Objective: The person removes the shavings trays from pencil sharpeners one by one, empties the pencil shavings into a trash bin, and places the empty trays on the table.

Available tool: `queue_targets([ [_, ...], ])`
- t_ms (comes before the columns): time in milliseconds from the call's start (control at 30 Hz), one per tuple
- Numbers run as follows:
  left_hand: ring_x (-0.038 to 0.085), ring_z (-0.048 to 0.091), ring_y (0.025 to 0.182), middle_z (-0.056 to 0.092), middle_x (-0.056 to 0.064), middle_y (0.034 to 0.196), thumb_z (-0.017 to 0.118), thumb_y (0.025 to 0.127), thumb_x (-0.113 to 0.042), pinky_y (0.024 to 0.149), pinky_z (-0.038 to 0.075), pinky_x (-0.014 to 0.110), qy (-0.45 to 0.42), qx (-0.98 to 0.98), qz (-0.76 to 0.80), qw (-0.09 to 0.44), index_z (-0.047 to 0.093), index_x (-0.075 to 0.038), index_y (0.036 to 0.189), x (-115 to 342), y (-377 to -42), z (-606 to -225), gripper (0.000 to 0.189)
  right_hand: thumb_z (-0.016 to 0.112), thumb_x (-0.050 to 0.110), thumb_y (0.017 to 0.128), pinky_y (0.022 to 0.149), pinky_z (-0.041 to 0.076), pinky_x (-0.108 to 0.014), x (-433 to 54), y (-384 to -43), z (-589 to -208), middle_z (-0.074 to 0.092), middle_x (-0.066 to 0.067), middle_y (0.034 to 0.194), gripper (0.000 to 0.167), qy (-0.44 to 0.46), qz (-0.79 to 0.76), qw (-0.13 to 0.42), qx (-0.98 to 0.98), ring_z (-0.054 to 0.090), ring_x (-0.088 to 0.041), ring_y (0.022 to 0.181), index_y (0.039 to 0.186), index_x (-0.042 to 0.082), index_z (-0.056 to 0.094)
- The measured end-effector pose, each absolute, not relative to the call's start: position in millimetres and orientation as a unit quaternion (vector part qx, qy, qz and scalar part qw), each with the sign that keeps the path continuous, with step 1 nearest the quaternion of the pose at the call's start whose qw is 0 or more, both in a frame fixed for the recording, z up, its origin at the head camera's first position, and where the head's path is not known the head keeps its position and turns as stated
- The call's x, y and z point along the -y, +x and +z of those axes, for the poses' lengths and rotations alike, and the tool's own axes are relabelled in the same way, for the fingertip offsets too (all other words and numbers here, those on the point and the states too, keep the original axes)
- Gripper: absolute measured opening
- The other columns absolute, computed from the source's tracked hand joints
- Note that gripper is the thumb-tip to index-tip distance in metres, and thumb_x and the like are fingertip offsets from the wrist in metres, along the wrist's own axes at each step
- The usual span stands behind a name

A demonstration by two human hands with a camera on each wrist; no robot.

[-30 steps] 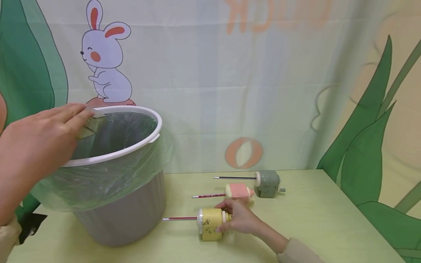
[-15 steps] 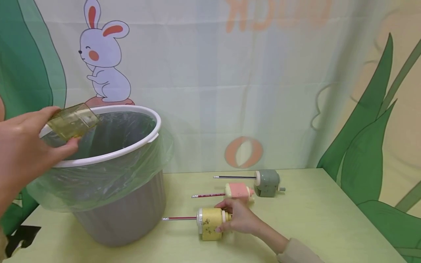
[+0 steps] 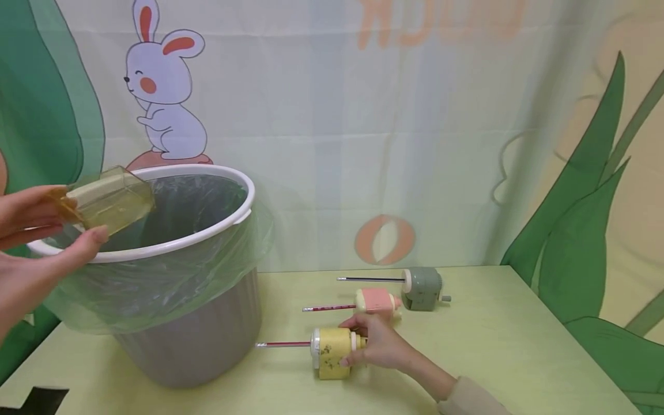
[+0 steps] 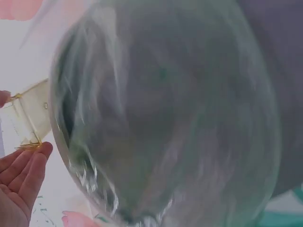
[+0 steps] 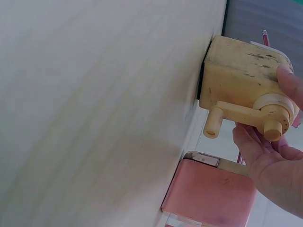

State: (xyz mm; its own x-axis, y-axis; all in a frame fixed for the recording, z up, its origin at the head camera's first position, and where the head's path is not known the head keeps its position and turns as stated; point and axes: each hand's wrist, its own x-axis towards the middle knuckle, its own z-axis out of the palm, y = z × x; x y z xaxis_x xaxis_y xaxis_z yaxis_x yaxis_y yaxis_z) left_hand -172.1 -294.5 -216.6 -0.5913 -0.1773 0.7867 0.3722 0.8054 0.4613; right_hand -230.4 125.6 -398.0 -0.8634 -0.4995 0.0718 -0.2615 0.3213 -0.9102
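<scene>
My left hand pinches a translucent yellow shavings drawer between thumb and fingers. It holds the drawer tilted above the left part of a grey bin with a white rim and a green plastic liner. In the left wrist view, the drawer is beside the liner. My right hand grips the crank end of a yellow pencil sharpener standing on the table, thumb on the near side. A red pencil sticks out of its left face. The right wrist view shows the sharpener's crank handle.
Behind the yellow sharpener stand a pink sharpener with a red pencil and a grey-green sharpener with a dark pencil. A black object lies at the table's front left. A printed rabbit curtain hangs behind.
My left hand has moved left and turned, so the drawer shows more fully and points rightward over the bin. My right hand and the yellow sharpener have stayed in place.
</scene>
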Motion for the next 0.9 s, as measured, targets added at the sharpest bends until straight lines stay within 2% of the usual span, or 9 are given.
queue_targets([
  [67,-0.01,0.054,0.095,0.059,0.006,0.121,0.08,0.065,-0.005,0.082,0.041,0.004,-0.067,0.828,-0.34,0.441,0.034,-0.026,0.14,301,-174,-227,0.091,0.079,-0.005,0.061,0.076,0.053,-0.028,-126,-230,-398,0.061,-0.012,0.101,0.05,-0.236,-0.532,0.112,-0.805,0.06,-0.024,0.093,0.106,-0.008,0.056],
  [100,-0.007,0.057,0.094,0.061,0.008,0.118,0.08,0.063,-0.001,0.08,0.043,0.005,-0.086,0.82,-0.357,0.439,0.04,-0.022,0.137,304,-174,-231,0.087,0.079,-0.005,0.061,0.076,0.053,-0.027,-126,-230,-398,0.061,-0.012,0.101,0.05,-0.236,-0.532,0.111,-0.806,0.06,-0.024,0.093,0.106,-0.008,0.056],
  [200,-0.001,0.062,0.087,0.066,0.003,0.108,0.078,0.06,0.01,0.072,0.046,0.005,-0.142,0.795,-0.386,0.446,0.057,-0.003,0.121,296,-166,-239,0.065,0.079,-0.005,0.061,0.076,0.053,-0.027,-126,-230,-398,0.061,-0.013,0.1,0.049,-0.24,-0.532,0.109,-0.804,0.061,-0.024,0.093,0.105,-0.008,0.056],
  [333,0.003,0.064,0.084,0.068,-0.003,0.101,0.07,0.055,0.025,0.072,0.048,0.009,-0.199,0.759,-0.443,0.434,0.055,0.011,0.115,267,-145,-239,0.063,0.078,-0.005,0.062,0.076,0.053,-0.027,-126,-229,-397,0.061,-0.013,0.1,0.049,-0.243,-0.533,0.11,-0.803,0.061,-0.025,0.093,0.105,-0.009,0.056],
  [400,0.005,0.064,0.085,0.068,0.0,0.1,0.066,0.055,0.029,0.074,0.049,0.01,-0.238,0.736,-0.48,0.414,0.053,0.016,0.114,255,-136,-239,0.061,0.078,-0.005,0.062,0.077,0.053,-0.027,-126,-229,-397,0.061,-0.013,0.101,0.049,-0.244,-0.533,0.11,-0.803,0.061,-0.025,0.094,0.105,-0.009,0.056],
  [533,0.006,0.064,0.086,0.067,-0.001,0.102,0.068,0.056,0.028,0.074,0.049,0.011,-0.213,0.764,-0.482,0.372,0.054,0.013,0.116,239,-121,-241,0.063,0.078,-0.005,0.061,0.077,0.053,-0.027,-126,-229,-397,0.061,-0.014,0.101,0.049,-0.243,-0.532,0.107,-0.804,0.061,-0.026,0.094,0.105,-0.009,0.056],
  [633,0.005,0.064,0.086,0.067,-0.005,0.102,0.071,0.054,0.026,0.067,0.052,0.013,-0.186,0.804,-0.44,0.355,0.055,0.007,0.117,232,-114,-245,0.068,0.078,-0.005,0.061,0.077,0.053,-0.026,-126,-229,-398,0.061,-0.014,0.101,0.049,-0.243,-0.53,0.105,-0.806,0.061,-0.026,0.095,0.105,-0.009,0.056],
  [867,0.011,0.065,0.083,0.067,0.016,0.094,0.076,0.042,0.025,0.071,0.052,0.016,-0.276,0.773,-0.429,0.377,0.059,0.013,0.108,217,-117,-265,0.069,0.078,-0.006,0.062,0.077,0.053,-0.027,-126,-228,-398,0.061,-0.013,0.1,0.048,-0.243,-0.526,0.106,-0.808,0.06,-0.027,0.095,0.105,-0.01,0.056],
  [900,0.009,0.065,0.083,0.067,0.014,0.094,0.077,0.042,0.024,0.071,0.052,0.015,-0.276,0.775,-0.427,0.375,0.06,0.011,0.108,213,-116,-267,0.069,0.078,-0.006,0.062,0.078,0.053,-0.027,-126,-228,-398,0.061,-0.014,0.1,0.048,-0.243,-0.526,0.106,-0.808,0.06,-0.027,0.095,0.105,-0.01,0.056],
])
